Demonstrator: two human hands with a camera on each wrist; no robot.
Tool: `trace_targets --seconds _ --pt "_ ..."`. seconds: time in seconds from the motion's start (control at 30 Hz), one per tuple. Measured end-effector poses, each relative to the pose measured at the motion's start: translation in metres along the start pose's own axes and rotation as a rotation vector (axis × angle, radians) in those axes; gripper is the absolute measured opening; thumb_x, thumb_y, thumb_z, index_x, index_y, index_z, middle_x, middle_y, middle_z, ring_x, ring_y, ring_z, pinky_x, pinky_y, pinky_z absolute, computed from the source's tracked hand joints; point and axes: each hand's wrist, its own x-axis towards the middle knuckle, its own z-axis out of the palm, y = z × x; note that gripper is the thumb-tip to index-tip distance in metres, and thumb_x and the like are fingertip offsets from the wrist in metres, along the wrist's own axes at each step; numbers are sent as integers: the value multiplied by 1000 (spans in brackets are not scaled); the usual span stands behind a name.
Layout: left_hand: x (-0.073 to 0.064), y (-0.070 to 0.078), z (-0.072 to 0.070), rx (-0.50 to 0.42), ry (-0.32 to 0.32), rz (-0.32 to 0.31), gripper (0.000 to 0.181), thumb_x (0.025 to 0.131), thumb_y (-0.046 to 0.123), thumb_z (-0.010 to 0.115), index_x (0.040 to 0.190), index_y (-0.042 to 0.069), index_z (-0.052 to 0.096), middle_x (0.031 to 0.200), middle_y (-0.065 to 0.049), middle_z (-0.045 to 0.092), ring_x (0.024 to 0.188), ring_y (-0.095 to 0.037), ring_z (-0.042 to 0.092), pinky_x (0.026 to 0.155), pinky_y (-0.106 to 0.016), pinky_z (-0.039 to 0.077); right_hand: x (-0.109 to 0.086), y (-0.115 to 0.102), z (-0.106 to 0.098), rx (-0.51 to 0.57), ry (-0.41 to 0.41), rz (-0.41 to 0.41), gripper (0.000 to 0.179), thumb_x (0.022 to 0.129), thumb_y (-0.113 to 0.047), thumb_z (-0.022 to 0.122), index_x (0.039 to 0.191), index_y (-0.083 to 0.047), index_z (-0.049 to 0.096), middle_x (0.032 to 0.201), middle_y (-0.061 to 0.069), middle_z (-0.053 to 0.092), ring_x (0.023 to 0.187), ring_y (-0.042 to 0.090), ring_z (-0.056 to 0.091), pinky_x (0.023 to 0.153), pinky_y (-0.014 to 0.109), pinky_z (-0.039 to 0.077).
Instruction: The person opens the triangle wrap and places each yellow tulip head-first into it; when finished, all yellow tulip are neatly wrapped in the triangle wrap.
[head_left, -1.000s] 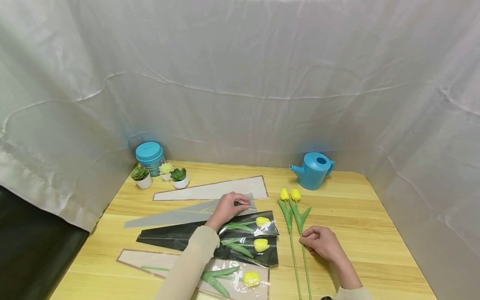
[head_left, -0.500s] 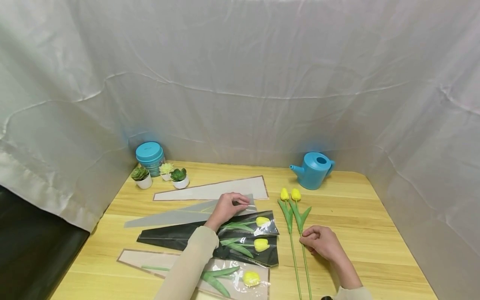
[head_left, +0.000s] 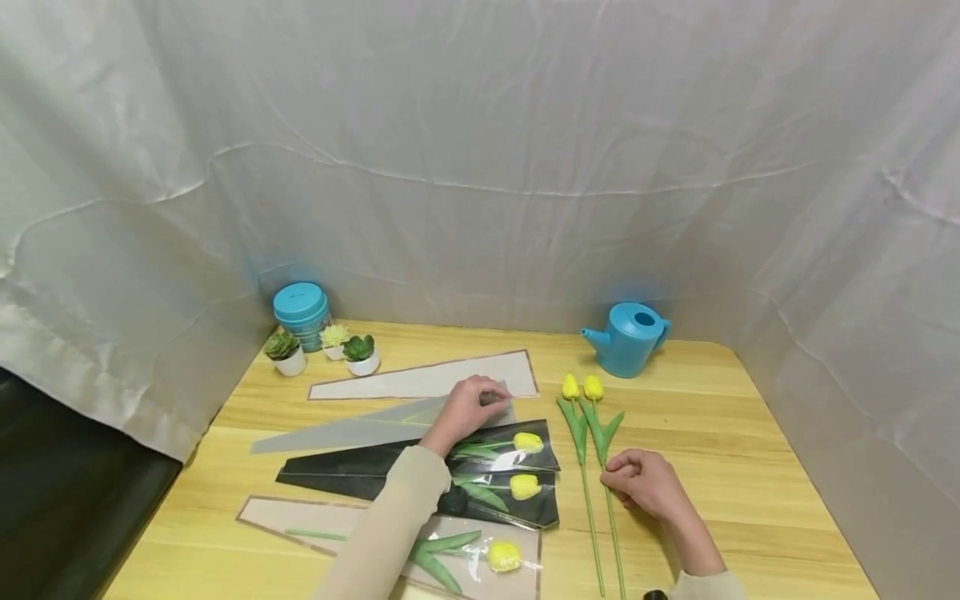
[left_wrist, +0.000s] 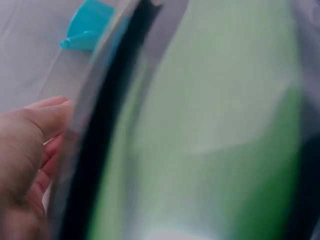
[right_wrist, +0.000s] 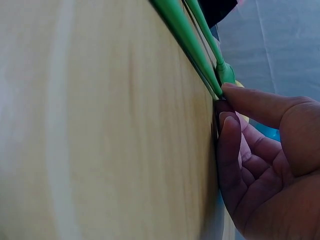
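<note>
My left hand (head_left: pixel 468 410) pinches the wide end of a grey see-through flower sleeve (head_left: pixel 330 432) with thumb and fingertips. In the left wrist view a blurred wrapped flower hides part of that hand's grip. My right hand (head_left: pixel 647 483) pinches the green stem of the right-hand yellow tulip (head_left: pixel 593 387), below its leaves, as it lies on the table. The right wrist view shows thumb and finger at that stem (right_wrist: pixel 215 90). Another yellow tulip (head_left: pixel 570 387) lies close along its left side.
Two tulips in black sleeves (head_left: pixel 337 468) and one in a pale sleeve (head_left: pixel 266 510) lie under or beside the left arm. A flat pale sleeve (head_left: pixel 450 377) lies behind. Farther back stand a blue watering can (head_left: pixel 628 342), small potted succulents (head_left: pixel 362 357) and a blue tin (head_left: pixel 302 310).
My left hand has shifted slightly right and away from the body, at the grey sleeve's wide end. My right hand stays on the tulip stem.
</note>
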Motion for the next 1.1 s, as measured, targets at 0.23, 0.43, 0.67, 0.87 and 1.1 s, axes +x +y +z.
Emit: trace_targets --seconds 0.23,0.43,0.67,0.87,1.1 --pt "3 -7 13 14 -17 -71 30 91 26 82 120 20 79 130 -2 72 125 -24 63 107 -43 50 0 -1 0 -7 9 -5 20 91 -10 78 103 5 70 75 7 73 62 20 65 58 32 57" --pt "3 -8 16 -55 -9 -104 27 92 24 81 118 20 80 127 0 74 115 -19 69 99 -37 56 0 -1 0 -2 32 16 18 91 -8 77 102 4 71 75 6 72 63 21 66 57 33 57" --pt "1 -9 17 -109 30 -105 20 91 21 81 111 18 82 107 4 80 103 -13 73 94 -30 57 -1 0 0 -2 15 -6 20 90 -9 78 102 5 70 73 7 71 61 20 65 56 33 56" --pt "0 -7 17 -184 51 -114 16 91 21 81 106 17 83 109 3 79 102 -15 73 89 -29 59 -1 1 -1 -8 23 -10 19 90 -9 78 101 5 70 72 7 71 60 20 64 56 33 56" --pt "0 -10 16 -162 69 -120 11 93 21 79 103 22 84 110 3 79 109 -17 72 95 -35 57 -1 0 -1 7 17 -6 22 91 -10 78 104 5 70 75 7 73 62 20 65 56 33 57"
